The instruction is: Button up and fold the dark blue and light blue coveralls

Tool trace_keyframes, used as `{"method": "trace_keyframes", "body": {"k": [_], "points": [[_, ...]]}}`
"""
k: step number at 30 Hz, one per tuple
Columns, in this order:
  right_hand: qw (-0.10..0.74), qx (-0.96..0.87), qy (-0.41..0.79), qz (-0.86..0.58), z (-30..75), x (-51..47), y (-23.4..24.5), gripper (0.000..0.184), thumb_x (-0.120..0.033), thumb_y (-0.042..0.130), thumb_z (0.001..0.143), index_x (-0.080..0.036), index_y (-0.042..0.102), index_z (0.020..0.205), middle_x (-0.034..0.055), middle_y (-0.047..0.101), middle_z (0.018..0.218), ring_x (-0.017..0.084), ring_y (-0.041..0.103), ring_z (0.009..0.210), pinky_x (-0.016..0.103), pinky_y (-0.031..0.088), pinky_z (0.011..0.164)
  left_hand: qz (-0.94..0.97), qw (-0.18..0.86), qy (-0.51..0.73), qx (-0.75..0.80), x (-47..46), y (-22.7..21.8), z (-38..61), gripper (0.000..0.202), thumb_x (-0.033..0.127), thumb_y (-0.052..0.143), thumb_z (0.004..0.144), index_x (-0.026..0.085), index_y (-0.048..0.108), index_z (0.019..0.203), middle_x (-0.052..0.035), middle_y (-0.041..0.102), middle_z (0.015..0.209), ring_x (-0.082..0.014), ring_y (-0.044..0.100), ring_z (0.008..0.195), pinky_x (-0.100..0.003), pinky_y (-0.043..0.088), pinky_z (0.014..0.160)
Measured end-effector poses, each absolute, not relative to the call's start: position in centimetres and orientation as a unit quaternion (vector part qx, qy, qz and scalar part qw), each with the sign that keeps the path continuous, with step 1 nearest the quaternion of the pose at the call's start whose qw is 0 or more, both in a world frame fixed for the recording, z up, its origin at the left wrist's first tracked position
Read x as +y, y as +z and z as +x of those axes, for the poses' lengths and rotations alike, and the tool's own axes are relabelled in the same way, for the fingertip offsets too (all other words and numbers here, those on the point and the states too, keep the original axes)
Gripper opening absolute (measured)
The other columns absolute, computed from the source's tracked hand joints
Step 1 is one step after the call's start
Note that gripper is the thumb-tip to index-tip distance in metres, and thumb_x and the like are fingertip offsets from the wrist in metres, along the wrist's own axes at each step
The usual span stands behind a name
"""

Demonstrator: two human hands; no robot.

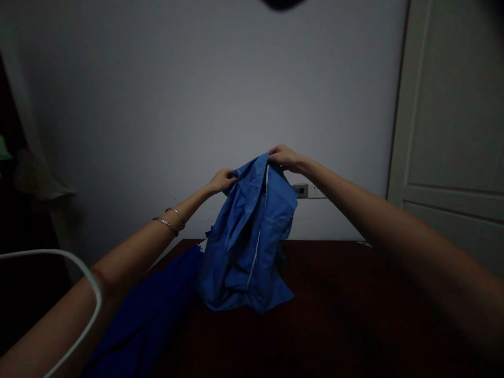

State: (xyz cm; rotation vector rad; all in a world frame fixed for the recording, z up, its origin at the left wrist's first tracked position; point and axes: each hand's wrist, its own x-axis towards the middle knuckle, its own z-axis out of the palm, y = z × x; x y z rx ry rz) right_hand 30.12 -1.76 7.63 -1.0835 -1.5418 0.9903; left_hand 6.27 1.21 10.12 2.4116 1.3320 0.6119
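Head view: left hand [222, 181] and right hand [284, 156] fingers grip blue shirt [248, 247], hanging vertically onto table [354, 304].

Scene dim throughout; the wall [197, 105] is lit softly and evenly. The desk [354, 315] lies in deep shadow. Edges bow from wide-angle distortion, corners darkened.

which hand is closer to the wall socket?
Right. The right hand grips the blue shirt just above and left of the wall socket. The left hand grips the shirt's other side, farther left of the socket.
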Motion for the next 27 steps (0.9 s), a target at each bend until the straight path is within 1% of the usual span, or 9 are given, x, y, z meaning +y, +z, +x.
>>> {"method": "trace_keyframes", "body": {"k": [4, 6, 8, 10, 14, 18, 21, 24, 27], "points": [[0.49, -0.662, 0.339, -0.454, 32.3, -0.2, 10.2, 0.008, -0.016, 0.06, 0.069, -0.008, 0.061, 0.071, 0.0009, 0.053, 0.052, 0.01, 0.052, 0.052, 0.029, 0.048, 0.055, 0.862, 0.002, 0.235, 0.448, -2.4, 9.6, 7.6, 0.027, 0.036, 0.064, 0.064, 0.013, 0.059, 0.078, -0.0036, 0.058, 0.071, -0.0143, 0.053, 0.068, -0.024, 0.041, 0.063], [0.497, -0.678, 0.313, -0.442, 33.4, 0.5, 11.0, 0.007, -0.014, 0.06, 0.069, -0.007, 0.06, 0.069, 0.0014, 0.054, 0.052, 0.012, 0.055, 0.057, 0.031, 0.049, 0.058, 0.872, 0.074, 0.187, 0.446, -4.8, 9.2, 8.7, 0.033, 0.045, 0.05, 0.075, 0.013, 0.058, 0.07, -0.0034, 0.056, 0.061, -0.0132, 0.053, 0.059, -0.024, 0.04, 0.057], [0.505, -0.682, 0.297, -0.438, 34.2, 0.9, 11.8, 0.005, -0.011, 0.061, 0.069, -0.006, 0.06, 0.069, 0.0029, 0.055, 0.056, 0.014, 0.057, 0.064, 0.033, 0.05, 0.063, 0.878, 0.208, 0.076, 0.425, -7.0, 8.6, 9.8, 0.041, 0.051, 0.045, 0.077, 0.013, 0.06, 0.072, -0.0042, 0.058, 0.059, -0.0133, 0.054, 0.055, -0.024, 0.04, 0.052], [0.513, -0.68, 0.288, -0.437, 34.7, 1.0, 12.5, 0.004, -0.009, 0.06, 0.07, -0.005, 0.06, 0.071, 0.0046, 0.058, 0.062, 0.016, 0.059, 0.071, 0.033, 0.05, 0.066, 0.87, 0.275, 0.011, 0.409, -8.6, 7.5, 10.8, 0.042, 0.052, 0.056, 0.069, 0.014, 0.061, 0.086, -0.0063, 0.063, 0.07, -0.0143, 0.057, 0.055, -0.024, 0.04, 0.05], [0.532, -0.683, 0.266, -0.424, 34.5, 0.3, 13.5, 0.008, -0.009, 0.057, 0.075, -0.005, 0.06, 0.079, 0.0058, 0.061, 0.073, 0.016, 0.059, 0.078, 0.032, 0.05, 0.07, 0.854, 0.267, 0.026, 0.447, -9.5, 4.9, 12.2, 0.064, 0.048, 0.071, 0.053, 0.013, 0.056, 0.105, -0.0114, 0.065, 0.085, -0.0171, 0.059, 0.06, -0.025, 0.041, 0.05], [0.519, -0.699, 0.237, -0.43, 34.5, -1.0, 13.8, 0.015, -0.013, 0.058, 0.075, -0.005, 0.061, 0.088, 0.0058, 0.064, 0.079, 0.013, 0.059, 0.075, 0.028, 0.05, 0.07, 0.829, 0.268, 0.059, 0.487, -8.5, 3.4, 12.7, 0.044, 0.042, 0.066, 0.061, 0.01, 0.062, 0.09, -0.0098, 0.065, 0.083, -0.0185, 0.06, 0.067, -0.025, 0.043, 0.054], [0.501, -0.708, 0.207, -0.453, 36.3, -2.2, 13.5, 0.024, -0.016, 0.058, 0.076, -0.003, 0.06, 0.095, 0.0094, 0.065, 0.088, 0.01, 0.059, 0.072, 0.022, 0.048, 0.067, 0.799, 0.335, 0.069, 0.494, -7.5, 4.0, 11.7, 0.029, 0.037, 0.062, 0.066, 0.01, 0.063, 0.077, -0.0052, 0.065, 0.075, -0.0154, 0.059, 0.067, -0.023, 0.044, 0.057], [0.456, -0.713, 0.169, -0.505, 39.6, -3.3, 12.9, 0.036, -0.021, 0.054, 0.078, 0.005, 0.055, 0.103, 0.0169, 0.063, 0.098, 0.007, 0.057, 0.07, 0.018, 0.043, 0.061, 0.742, 0.447, 0.122, 0.484, -5.3, 6.1, 9.4, 0.026, 0.034, 0.059, 0.07, 0.009, 0.062, 0.079, -0.0049, 0.064, 0.073, -0.0117, 0.059, 0.062, -0.023, 0.046, 0.06], [0.381, -0.712, 0.132, -0.575, 42.7, -2.4, 11.7, 0.056, -0.035, 0.053, 0.073, 0.011, 0.052, 0.104, 0.019, 0.062, 0.096, 0.006, 0.058, 0.066, 0.018, 0.039, 0.055, 0.697, 0.437, 0.231, 0.519, -1.4, 9.0, 7.3, 0.02, 0.026, 0.055, 0.072, 0.009, 0.06, 0.08, -0.0046, 0.062, 0.068, -0.0101, 0.057, 0.055, -0.025, 0.047, 0.06]]}}
